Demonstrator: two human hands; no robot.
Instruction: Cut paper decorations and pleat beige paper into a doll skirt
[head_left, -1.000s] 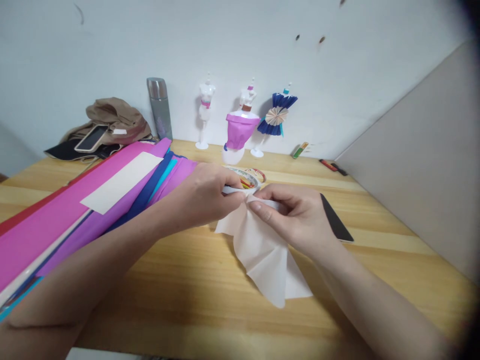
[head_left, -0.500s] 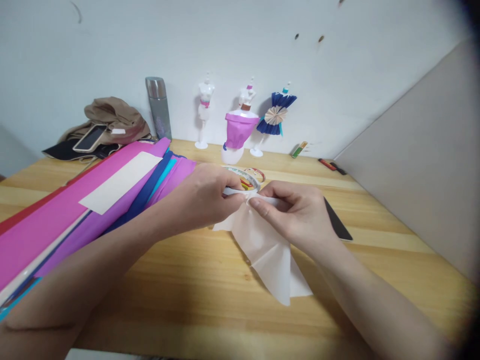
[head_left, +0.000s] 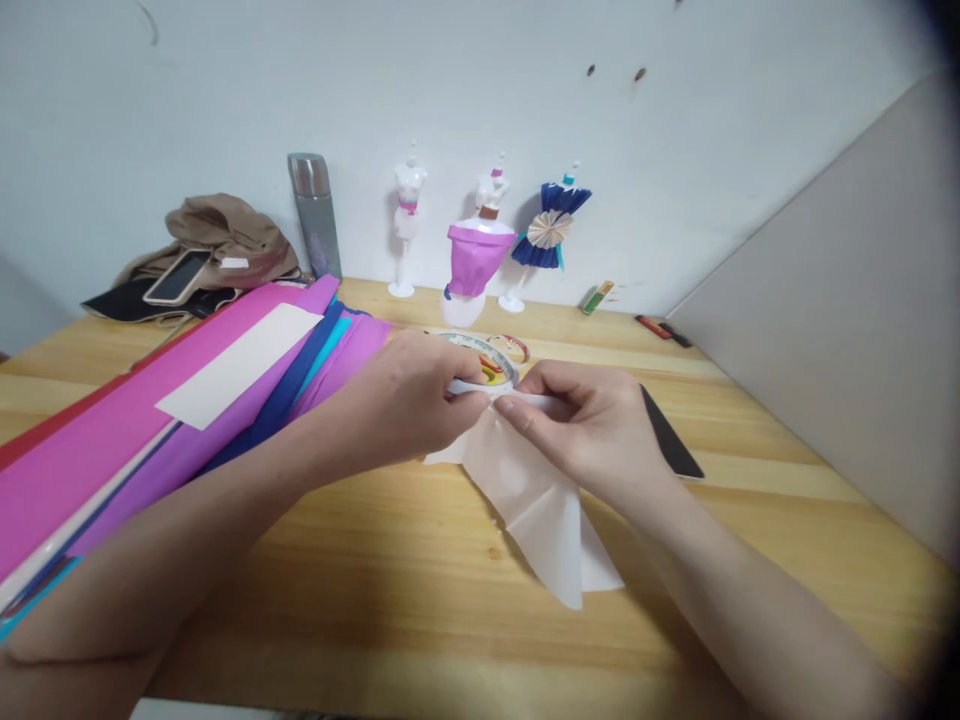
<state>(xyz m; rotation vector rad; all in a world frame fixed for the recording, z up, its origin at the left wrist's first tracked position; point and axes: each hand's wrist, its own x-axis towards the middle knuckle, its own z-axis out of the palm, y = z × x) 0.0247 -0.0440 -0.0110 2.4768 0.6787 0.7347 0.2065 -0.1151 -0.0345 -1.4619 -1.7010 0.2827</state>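
My left hand (head_left: 405, 400) grip is closed on one tape roll (head_left: 487, 365), mid-table (head_left: 375, 570). My right hand (head_left: 592, 425) pinches one white paper sheet (head_left: 540, 510) touching the roll. Three dress mannequins (head_left: 472, 262) and one flask (head_left: 315, 215) stand at the far edge, coloured sheets (head_left: 112, 440) at the left edge.

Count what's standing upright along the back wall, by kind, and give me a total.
Mannequins: 3
Flask: 1
Total: 4
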